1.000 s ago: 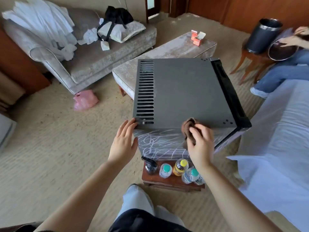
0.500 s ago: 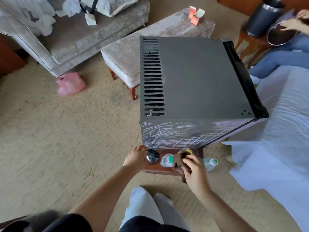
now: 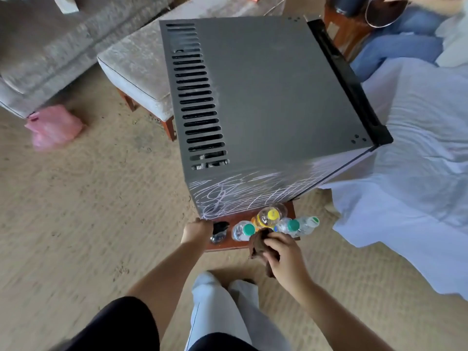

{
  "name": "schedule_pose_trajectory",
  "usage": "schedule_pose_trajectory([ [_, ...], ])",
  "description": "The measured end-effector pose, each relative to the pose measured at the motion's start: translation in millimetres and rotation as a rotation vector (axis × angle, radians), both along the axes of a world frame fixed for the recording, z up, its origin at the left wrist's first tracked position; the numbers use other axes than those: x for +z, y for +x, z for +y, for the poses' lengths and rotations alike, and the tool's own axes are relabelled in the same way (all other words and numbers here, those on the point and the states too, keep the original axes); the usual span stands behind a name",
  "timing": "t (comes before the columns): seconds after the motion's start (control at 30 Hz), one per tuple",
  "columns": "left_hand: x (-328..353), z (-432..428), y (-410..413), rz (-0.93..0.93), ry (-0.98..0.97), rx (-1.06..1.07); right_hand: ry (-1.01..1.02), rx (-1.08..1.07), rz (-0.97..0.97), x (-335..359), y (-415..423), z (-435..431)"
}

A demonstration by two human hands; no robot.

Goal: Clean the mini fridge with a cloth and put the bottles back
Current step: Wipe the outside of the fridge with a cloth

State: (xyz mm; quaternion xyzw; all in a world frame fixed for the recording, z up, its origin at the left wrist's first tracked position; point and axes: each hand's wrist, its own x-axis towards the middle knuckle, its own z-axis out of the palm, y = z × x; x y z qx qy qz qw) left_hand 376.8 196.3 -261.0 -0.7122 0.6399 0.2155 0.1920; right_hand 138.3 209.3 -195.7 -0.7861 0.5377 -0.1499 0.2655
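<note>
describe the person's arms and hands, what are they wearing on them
The left forearm and right forearm are bare. A black short sleeve covers the left upper arm; the right arm leaves the frame before any sleeve shows. The left hand and right hand are bare too: no gloves, watch, bracelet or rings visible.

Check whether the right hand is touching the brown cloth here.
Touching. The head view shows the right hand with its fingers curled round the brown cloth, which bunches out above and below the grip.
</note>
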Motion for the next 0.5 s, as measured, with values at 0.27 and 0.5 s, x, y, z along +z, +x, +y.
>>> schedule_pose_trajectory([
  [0.27, 75.7, 32.5, -8.9, 0.140, -0.145, -0.027, -0.025, -0.145, -0.098, 38.9, -10.4, -5.7],
  [0.5, 191.5, 36.1, -8.7, 0.278, -0.457, -0.007, -0.114, -0.203, -0.237, 94.5, 1.8, -30.1],
])
